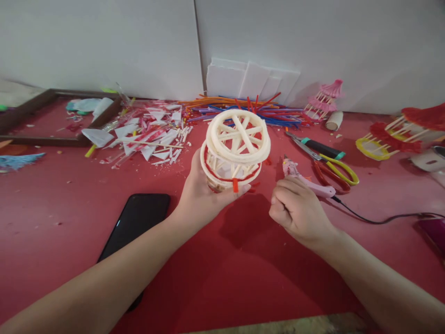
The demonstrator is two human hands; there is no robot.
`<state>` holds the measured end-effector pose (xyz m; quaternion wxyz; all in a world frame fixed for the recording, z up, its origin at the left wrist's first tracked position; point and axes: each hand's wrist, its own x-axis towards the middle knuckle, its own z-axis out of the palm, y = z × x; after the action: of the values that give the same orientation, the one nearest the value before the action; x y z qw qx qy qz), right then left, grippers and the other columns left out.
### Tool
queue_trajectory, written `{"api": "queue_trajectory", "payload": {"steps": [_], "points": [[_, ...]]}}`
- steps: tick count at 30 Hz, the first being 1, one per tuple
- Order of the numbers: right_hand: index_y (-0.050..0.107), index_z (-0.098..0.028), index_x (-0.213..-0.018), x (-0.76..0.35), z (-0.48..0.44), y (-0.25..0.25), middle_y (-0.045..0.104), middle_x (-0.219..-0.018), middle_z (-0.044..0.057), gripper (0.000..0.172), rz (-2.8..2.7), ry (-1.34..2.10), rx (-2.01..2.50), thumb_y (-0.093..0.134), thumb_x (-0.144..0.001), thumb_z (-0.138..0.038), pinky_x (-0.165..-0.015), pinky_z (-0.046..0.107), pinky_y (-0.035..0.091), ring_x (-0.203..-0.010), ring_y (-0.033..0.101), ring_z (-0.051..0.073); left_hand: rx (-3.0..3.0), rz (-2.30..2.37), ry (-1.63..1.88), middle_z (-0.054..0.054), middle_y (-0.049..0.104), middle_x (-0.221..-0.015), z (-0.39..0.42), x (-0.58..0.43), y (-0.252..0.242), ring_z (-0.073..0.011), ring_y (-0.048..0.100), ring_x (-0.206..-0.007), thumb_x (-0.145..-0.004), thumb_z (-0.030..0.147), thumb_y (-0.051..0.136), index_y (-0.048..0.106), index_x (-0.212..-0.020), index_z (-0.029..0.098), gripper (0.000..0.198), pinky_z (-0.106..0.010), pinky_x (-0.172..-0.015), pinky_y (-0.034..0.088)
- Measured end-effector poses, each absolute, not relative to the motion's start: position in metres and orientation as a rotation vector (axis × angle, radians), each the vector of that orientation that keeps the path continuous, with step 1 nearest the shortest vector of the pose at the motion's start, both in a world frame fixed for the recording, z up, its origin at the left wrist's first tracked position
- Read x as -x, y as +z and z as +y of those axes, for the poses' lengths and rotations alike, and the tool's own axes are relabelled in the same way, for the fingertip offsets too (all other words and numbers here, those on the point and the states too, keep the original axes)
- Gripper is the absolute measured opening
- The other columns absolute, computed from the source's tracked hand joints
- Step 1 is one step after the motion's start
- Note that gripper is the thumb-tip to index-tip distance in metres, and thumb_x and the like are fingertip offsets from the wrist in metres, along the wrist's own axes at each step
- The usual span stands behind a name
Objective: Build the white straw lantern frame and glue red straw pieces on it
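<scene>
My left hand (205,190) is wrapped round a cream-coloured round craft model (239,155) and holds it above the red tabletop. Its top is a ring with crossing spokes; thin struts and a lower ring lined in red show beneath. A short orange-red strip (235,185) hangs at the lower ring's front, by my left thumb. My right hand (297,208) is curled closed to the right of the model, apart from it; whether anything is inside the fingers is hidden. Just beyond that hand lies a pink glue gun (306,182) with a black cord.
A black phone (144,218) lies left. Behind are paper and stick scraps (149,134), coloured sticks (243,111), white boards (250,79) and a dark frame (45,141). Pliers (313,155), a teal-black tool (323,147), a pink model (325,99) and a red-yellow model (399,132) stand right.
</scene>
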<state>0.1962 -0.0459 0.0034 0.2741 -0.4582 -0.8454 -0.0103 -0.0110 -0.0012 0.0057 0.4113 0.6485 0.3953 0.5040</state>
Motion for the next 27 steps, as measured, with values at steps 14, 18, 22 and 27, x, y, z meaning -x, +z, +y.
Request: {"api": "queue_trajectory", "payload": {"steps": [14,18,22,27], "points": [[0.072,-0.018,-0.086,-0.186,-0.047,-0.007,0.069,-0.094,0.006,0.014,-2.414,0.038,1.339,0.059,-0.092,-0.018,-0.080,0.040,0.049,-0.088,0.059,0.023,-1.555,0.969,1.270,-0.016,0.055,-0.141,0.000,0.012,0.002,-0.0326,0.057,-0.129,-0.063,0.032,0.090,0.039,-0.134,0.021,0.088,-0.054,-0.111,0.048],[0.067,-0.017,-0.077,-0.183,-0.046,-0.007,0.068,-0.087,0.005,0.010,-2.326,0.024,1.271,0.062,-0.085,-0.013,-0.074,0.037,0.050,-0.082,0.059,0.020,-1.596,0.977,1.272,-0.015,0.055,-0.141,0.001,0.013,0.001,-0.0313,0.058,-0.129,-0.064,0.033,0.090,0.039,-0.135,0.021,0.088,-0.051,-0.112,0.047],[0.065,-0.017,-0.081,-0.183,-0.049,0.001,0.066,-0.086,0.004,0.006,-1.974,-0.031,1.164,0.065,-0.081,-0.012,-0.076,0.034,0.052,-0.080,0.061,0.017,-1.620,0.937,1.278,-0.016,0.052,-0.145,0.002,0.012,0.002,-0.0308,0.056,-0.131,-0.065,0.035,0.090,0.035,-0.139,0.023,0.093,-0.051,-0.112,0.047],[0.066,-0.019,-0.081,-0.183,-0.053,0.013,0.065,-0.087,0.003,0.004,-1.758,-0.008,1.158,0.069,-0.082,-0.015,-0.076,0.034,0.053,-0.078,0.063,0.015,-1.731,0.903,1.337,-0.016,0.052,-0.144,0.004,0.012,-0.005,-0.0316,0.054,-0.133,-0.065,0.044,0.090,0.037,-0.139,0.024,0.093,-0.049,-0.113,0.046]]}}
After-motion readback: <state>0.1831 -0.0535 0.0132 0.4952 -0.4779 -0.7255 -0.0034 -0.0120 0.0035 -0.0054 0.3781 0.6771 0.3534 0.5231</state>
